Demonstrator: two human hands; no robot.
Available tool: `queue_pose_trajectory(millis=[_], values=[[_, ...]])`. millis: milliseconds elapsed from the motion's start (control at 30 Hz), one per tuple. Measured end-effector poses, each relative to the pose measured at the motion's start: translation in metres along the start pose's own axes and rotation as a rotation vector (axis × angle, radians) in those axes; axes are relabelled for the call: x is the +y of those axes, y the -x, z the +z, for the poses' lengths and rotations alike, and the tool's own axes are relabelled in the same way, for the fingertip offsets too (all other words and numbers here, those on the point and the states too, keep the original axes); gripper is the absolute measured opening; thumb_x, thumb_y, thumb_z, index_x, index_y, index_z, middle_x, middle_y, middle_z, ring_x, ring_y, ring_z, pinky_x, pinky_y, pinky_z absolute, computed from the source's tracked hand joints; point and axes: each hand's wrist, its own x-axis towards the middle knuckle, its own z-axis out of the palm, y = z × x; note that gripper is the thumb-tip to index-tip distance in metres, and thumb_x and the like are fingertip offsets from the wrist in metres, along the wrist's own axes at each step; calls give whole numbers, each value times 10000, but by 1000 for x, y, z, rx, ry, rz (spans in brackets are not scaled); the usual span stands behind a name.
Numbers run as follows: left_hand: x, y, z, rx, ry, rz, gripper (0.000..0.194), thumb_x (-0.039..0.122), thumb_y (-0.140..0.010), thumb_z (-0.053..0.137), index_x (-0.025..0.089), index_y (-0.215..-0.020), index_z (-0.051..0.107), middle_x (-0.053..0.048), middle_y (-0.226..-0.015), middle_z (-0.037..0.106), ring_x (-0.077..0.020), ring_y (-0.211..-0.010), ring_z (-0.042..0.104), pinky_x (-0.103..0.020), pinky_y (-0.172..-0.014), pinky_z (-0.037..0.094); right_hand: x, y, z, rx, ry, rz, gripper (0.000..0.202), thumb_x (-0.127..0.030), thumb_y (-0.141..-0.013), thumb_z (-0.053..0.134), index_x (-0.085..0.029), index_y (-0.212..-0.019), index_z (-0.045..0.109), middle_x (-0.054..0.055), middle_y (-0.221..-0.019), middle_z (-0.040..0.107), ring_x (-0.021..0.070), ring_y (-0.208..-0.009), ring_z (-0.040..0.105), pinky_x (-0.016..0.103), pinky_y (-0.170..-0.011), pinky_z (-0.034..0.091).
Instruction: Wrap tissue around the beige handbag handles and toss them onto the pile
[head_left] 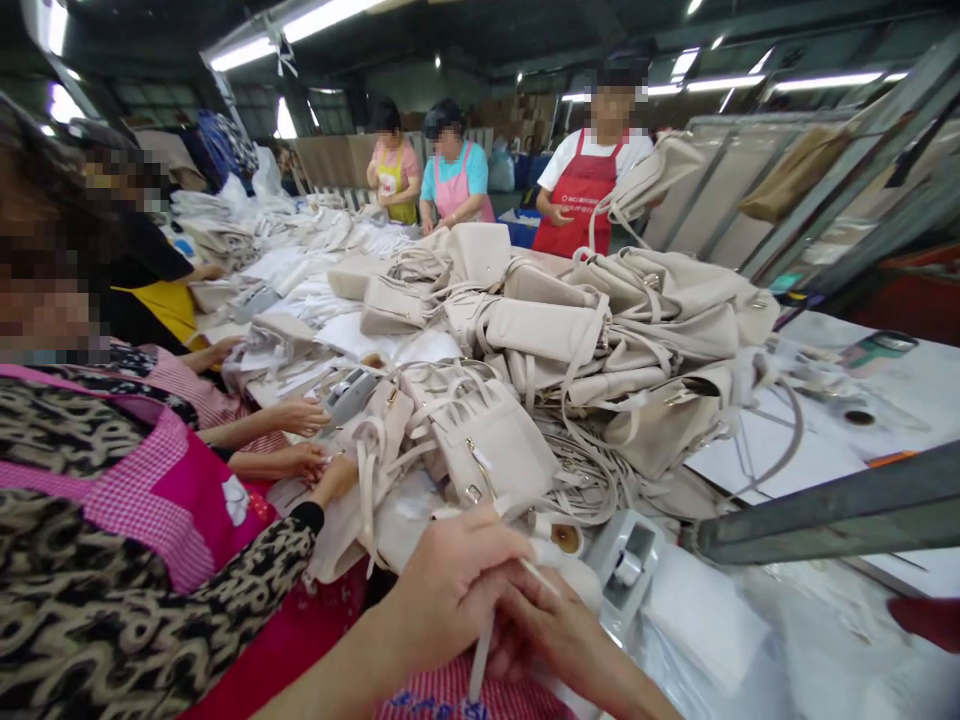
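Note:
My left hand (461,570) and my right hand (559,625) meet low in the middle of the head view, both closed. A thin beige strap (482,655) runs between them, and one end hangs down over a red checked apron (442,695). My fingers partly hide the strap, so its other end cannot be followed. Just beyond my hands lies a beige handbag (495,440) with a gold zip and buckle. To the right of my hands stands a grey tape dispenser (626,570).
A large heap of beige handbags (547,330) fills the table's middle. Close on my left, a co-worker in a pink apron (187,490) handles a bag. Clear plastic bags (795,650) lie at the right, under a metal bar (825,510). A person in a red apron (577,205) stands across.

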Motion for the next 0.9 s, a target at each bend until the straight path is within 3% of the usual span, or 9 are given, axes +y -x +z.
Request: queue_pose_trajectory(millis=[67, 167, 267, 367, 500, 700, 833, 900], values=[[-5, 21, 8, -20, -2, -48, 285, 229, -950, 459, 187, -874, 730, -52, -797, 616, -168, -755, 572, -253, -701, 418, -2, -2, -6, 48, 7, -86, 434, -626, -748, 699, -198, -692, 648, -19, -538, 649, 118, -469, 578, 219, -482, 457], [-21, 38, 19, 103, 77, -174, 314, 301, -957, 473, 181, -789, 710, -36, -739, 610, -159, -704, 567, -253, -677, 429, -6, -5, -9, 60, -28, -201, 251, -438, -747, 767, -197, -746, 697, -24, -643, 675, 114, -552, 569, 213, -531, 435], [-33, 41, 24, 254, 312, -331, 269, 358, -895, 559, 164, -762, 688, -25, -725, 627, -156, -673, 572, -257, -646, 453, -7, -5, -6, -13, -74, -208, 172, -349, -739, 780, -204, -823, 739, -23, -698, 691, 110, -582, 563, 213, -559, 419], [-39, 40, 27, 297, 590, -510, 273, 411, -781, 672, 160, -695, 605, -7, -649, 620, -146, -600, 574, -262, -593, 477, -4, -4, -1, 5, -130, -184, 229, -342, -715, 789, -216, -904, 764, -18, -690, 706, 109, -560, 559, 221, -565, 408], [-42, 38, 28, 221, 770, -648, 344, 317, -625, 762, 186, -861, 549, 21, -663, 653, -148, -519, 612, -260, -513, 495, 3, -5, 2, 53, -127, -201, 226, -307, -704, 754, -215, -909, 780, -3, -675, 717, 127, -541, 565, 238, -541, 398], [-40, 32, 18, 83, 460, -631, 119, 233, -651, 663, 150, -719, 611, 40, -605, 569, -85, -496, 501, -185, -456, 394, 12, -7, 2, 209, -45, -259, 254, -243, -694, 726, -227, -942, 776, -6, -722, 714, 133, -556, 563, 245, -536, 435], [-39, 27, 17, -58, 468, -686, 187, 211, -613, 630, 138, -780, 673, 34, -587, 589, -76, -465, 415, -188, -421, 315, 16, -9, -4, 237, 2, -308, 263, -247, -716, 721, -218, -973, 769, -7, -696, 689, 160, -583, 591, 275, -564, 475], [-41, 25, 20, -66, 502, -696, 204, 213, -593, 642, 138, -781, 669, 34, -586, 595, -76, -470, 406, -195, -434, 310, 18, -9, -5, 235, -10, -340, 309, -243, -732, 715, -228, -1038, 757, -8, -704, 685, 175, -623, 615, 295, -608, 500]])
